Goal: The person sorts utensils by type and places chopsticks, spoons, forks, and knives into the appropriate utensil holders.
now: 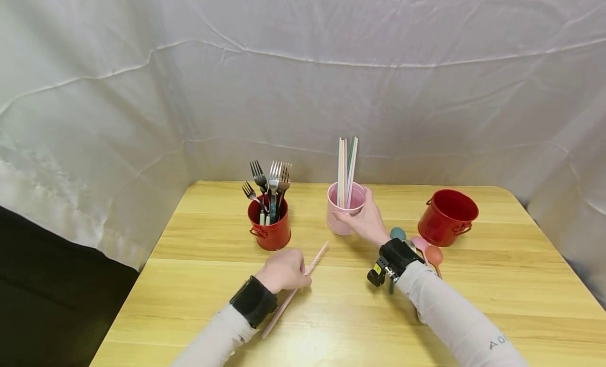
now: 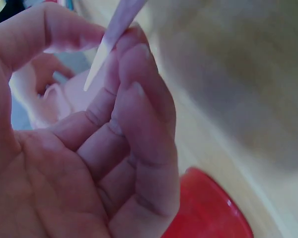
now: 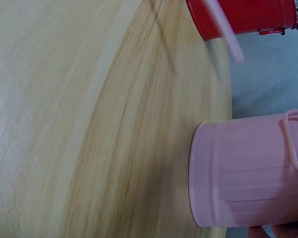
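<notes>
My left hand (image 1: 283, 269) pinches a pink chopstick (image 1: 286, 306) between thumb and fingertips, held slanting over the table in front of the buckets. Up close in the left wrist view, the pale tapered tip of the chopstick (image 2: 114, 37) pokes past the fingers. With my right hand (image 1: 365, 221) I hold a small pink bucket (image 1: 337, 226) by its right side, thumb near the front rim. Several chopsticks (image 1: 342, 170) in white, yellow, purple and green stand upright inside it. The right wrist view shows the bucket's ribbed wall and handle, my fingers mostly out of frame.
Left of the pink bucket is a red bucket (image 1: 275, 237) full of forks (image 1: 274, 173). Another red bucket (image 1: 430, 225) stands at the right. Several spoons, one teal (image 1: 397, 233), one orange (image 1: 433, 255), lie partly under my right wrist. Grey curtains (image 1: 303, 109) border the table.
</notes>
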Tool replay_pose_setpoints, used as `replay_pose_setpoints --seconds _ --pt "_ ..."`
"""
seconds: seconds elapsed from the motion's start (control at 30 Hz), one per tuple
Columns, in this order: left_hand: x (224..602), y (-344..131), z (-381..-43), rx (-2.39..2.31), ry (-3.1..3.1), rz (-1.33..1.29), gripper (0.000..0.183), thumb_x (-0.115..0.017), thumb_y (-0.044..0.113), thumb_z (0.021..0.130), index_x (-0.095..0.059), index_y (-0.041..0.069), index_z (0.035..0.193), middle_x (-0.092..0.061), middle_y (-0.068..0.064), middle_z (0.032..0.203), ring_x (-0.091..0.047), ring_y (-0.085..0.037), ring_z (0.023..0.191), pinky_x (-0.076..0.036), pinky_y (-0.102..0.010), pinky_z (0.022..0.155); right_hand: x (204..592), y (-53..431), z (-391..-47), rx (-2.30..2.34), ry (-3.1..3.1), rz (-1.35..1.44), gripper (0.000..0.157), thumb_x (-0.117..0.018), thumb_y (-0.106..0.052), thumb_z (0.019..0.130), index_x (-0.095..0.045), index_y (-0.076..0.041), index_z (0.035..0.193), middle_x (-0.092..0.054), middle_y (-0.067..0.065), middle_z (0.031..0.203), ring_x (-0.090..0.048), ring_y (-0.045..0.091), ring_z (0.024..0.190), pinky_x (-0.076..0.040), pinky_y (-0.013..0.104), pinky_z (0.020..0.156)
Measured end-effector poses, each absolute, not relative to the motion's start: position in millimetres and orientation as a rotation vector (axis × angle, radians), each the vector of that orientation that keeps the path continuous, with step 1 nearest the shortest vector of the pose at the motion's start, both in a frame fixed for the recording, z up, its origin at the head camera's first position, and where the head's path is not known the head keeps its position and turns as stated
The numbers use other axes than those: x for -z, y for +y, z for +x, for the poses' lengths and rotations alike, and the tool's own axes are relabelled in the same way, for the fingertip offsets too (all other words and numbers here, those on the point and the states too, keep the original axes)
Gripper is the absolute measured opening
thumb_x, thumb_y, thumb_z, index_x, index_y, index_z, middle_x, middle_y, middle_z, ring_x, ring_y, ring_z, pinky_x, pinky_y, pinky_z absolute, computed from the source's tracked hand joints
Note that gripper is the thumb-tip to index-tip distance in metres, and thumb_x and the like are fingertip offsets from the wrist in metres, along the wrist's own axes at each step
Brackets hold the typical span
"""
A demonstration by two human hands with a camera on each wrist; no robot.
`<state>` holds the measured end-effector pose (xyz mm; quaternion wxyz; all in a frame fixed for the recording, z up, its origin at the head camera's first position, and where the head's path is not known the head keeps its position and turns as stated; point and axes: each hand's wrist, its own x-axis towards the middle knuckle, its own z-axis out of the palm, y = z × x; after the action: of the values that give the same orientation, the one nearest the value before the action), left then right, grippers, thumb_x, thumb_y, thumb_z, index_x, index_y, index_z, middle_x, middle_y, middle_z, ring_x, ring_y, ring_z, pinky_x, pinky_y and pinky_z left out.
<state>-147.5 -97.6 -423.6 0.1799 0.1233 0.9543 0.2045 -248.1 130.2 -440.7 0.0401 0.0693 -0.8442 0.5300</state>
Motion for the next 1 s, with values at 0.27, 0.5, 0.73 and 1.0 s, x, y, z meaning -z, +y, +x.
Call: replay_pose_setpoints --seconds 0.27,0.5,0.73,1.0 --pt "408 -114 -154 -0.775 2.695 0.404 0.019 -0.076 0.015 0.081 -0.064 0.014 0.066 -0.055 0.004 0.06 -0.052 -0.014 0.059 -0.04 -0.025 0.056 441 130 -248 -1.633 -2.572 0.237 0.095 -0.087 -0.02 0.078 -0.027 -0.007 0.151 -0.047 0.02 0.148 -0.049 0.036 0.136 -0.041 0.051 0.116" --pt "388 -115 -161 -0.927 2.75 0.385 0.013 -0.077 0.013 0.082 -0.066 0.01 0.076 -0.063 0.001 0.07 -0.057 -0.012 0.063 -0.048 -0.024 0.06 443 130 -249 -1.66 -2.549 0.262 0.095 -0.086 -0.018 0.078 -0.026 -0.006 0.151 -0.045 0.02 0.149 -0.048 0.035 0.136 -0.04 0.05 0.117" --pt "368 -108 -177 -0.998 2.805 0.425 0.009 -0.074 0.013 0.083 -0.067 0.01 0.078 -0.066 0.0 0.073 -0.059 -0.011 0.064 -0.05 -0.022 0.062 443 129 -250 -1.676 -2.542 0.284 0.095 -0.085 -0.017 0.079 -0.025 -0.006 0.152 -0.045 0.021 0.149 -0.048 0.036 0.137 -0.039 0.051 0.117" --pt "336 -101 -201 -1.043 2.91 0.442 0.007 -0.07 0.014 0.087 -0.071 0.008 0.089 -0.072 -0.005 0.084 -0.064 -0.015 0.072 -0.052 -0.023 0.064 442 127 -250 -1.657 -2.552 0.283 0.096 -0.085 -0.017 0.08 -0.023 -0.005 0.152 -0.043 0.023 0.15 -0.047 0.037 0.137 -0.039 0.052 0.118"
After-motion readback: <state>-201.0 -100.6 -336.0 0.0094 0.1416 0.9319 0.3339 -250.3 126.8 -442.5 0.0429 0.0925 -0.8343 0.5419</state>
